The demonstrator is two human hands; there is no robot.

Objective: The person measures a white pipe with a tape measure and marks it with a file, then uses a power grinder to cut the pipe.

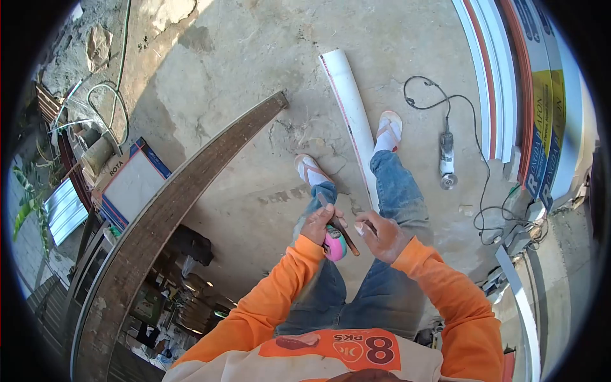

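Note:
My left hand [316,224] is closed around a small round pink-and-green case [335,247] that looks like a tape measure, together with a thin dark brown stick [345,233]. The stick slants down to the right across the case. Just right of it, my right hand [384,238] is closed, thumb and fingers curled together near the stick; I cannot tell what is between them. Below the hands, a long white pipe [349,108] with a printed line along it lies on the concrete floor between my feet, beside my right leg.
An angle grinder [447,159] lies on the floor at right, its black cord [474,105] looping around it. Long white panels [490,76] stand at the right edge. A long wooden plank [191,172] crosses the left side, with a boxed tile pack [130,181] beyond it.

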